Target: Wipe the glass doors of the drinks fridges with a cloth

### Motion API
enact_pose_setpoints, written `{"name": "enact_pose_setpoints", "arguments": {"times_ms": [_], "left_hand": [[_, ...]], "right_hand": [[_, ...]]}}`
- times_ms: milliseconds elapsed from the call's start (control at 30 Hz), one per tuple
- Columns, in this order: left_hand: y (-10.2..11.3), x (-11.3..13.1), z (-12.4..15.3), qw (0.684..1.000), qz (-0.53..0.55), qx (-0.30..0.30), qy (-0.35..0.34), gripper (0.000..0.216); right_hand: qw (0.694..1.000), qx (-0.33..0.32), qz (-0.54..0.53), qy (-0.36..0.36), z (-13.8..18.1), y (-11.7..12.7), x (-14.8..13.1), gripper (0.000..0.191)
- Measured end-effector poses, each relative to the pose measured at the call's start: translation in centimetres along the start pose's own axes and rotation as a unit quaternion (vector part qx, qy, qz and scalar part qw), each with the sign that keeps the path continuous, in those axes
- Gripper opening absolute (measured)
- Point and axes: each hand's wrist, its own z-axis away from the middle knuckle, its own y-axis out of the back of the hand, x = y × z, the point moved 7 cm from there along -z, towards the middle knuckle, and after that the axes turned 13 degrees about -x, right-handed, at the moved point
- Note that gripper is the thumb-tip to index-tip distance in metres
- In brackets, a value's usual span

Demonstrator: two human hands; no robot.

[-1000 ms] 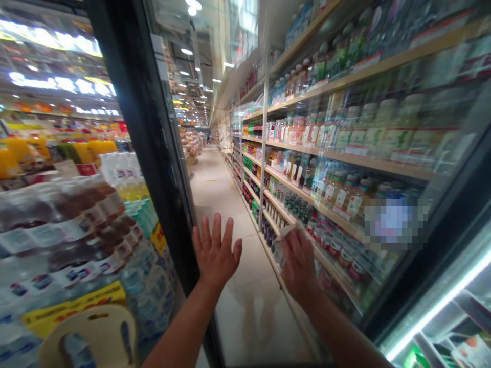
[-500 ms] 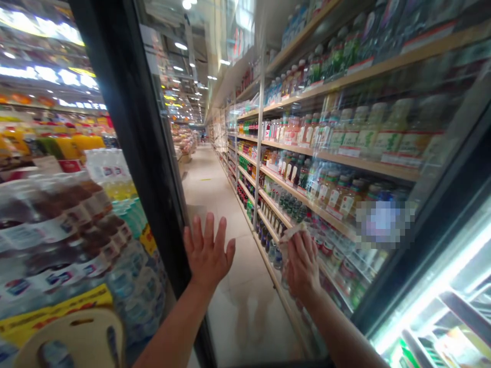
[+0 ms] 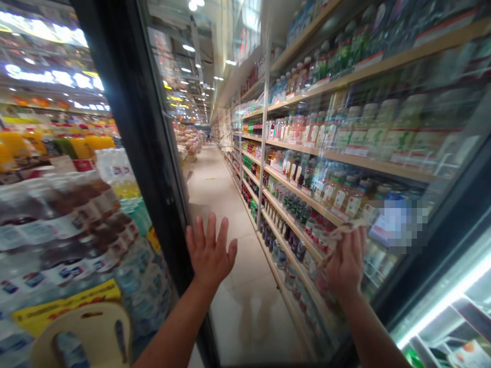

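A glass door [image 3: 245, 266] in a black frame [image 3: 141, 168] stands before me, with shelves of bottles showing in the glass. My left hand [image 3: 211, 250] lies against the pane beside the left frame, fingers spread and holding nothing. Farther right, my right hand [image 3: 347, 263] presses a crumpled beige cloth [image 3: 341, 234] to the glass. Its fingers lie together over the cloth, hiding part of it. A blue-and-white patch [image 3: 395, 220], partly pixelated, sits on the pane to the right of that hand.
Shrink-wrapped drink bottles [image 3: 46, 220] are stacked at the left, with a yellow sign [image 3: 69, 306] low on them. A beige chair back [image 3: 86, 335] stands in front. At the lower right are a bright light strip [image 3: 452, 286] and a cooler's inside.
My right hand has slid to the right across the glass with the cloth, toward the pixelated patch. My left hand stays flat in about the same place. The view has shifted slightly.
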Motion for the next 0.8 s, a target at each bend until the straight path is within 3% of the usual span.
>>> {"name": "enact_pose_setpoints", "arguments": {"times_ms": [133, 333, 500, 567, 633, 800], "left_hand": [[-0.1, -0.1, 0.1, 1.0, -0.002, -0.004, 0.003, 0.075], [0.0, 0.0, 0.2, 1.0, 0.011, -0.007, 0.015, 0.075], [0.3, 0.2, 0.1, 1.0, -0.006, -0.004, 0.015, 0.073], [0.3, 0.3, 0.0, 1.0, -0.012, -0.001, 0.012, 0.072], [0.3, 0.3, 0.0, 1.0, -0.015, -0.001, 0.011, 0.072], [0.0, 0.0, 0.2, 1.0, -0.008, -0.011, 0.018, 0.072]], "right_hand": [[0.993, 0.061, 0.008, -0.101, -2.2, 2.3, 4.9, 0.053], [0.993, 0.046, 0.02, -0.11, 1.1, 2.6, 7.1, 0.054], [0.967, 0.099, -0.01, -0.235, -2.3, 5.0, 11.7, 0.065], [0.964, 0.107, -0.025, -0.24, -3.4, 4.8, 10.8, 0.065], [0.974, 0.094, -0.039, -0.202, -3.4, 3.5, 7.5, 0.061], [1.0, 0.005, -0.024, 0.004, -3.9, -0.2, -3.0, 0.06]]}}
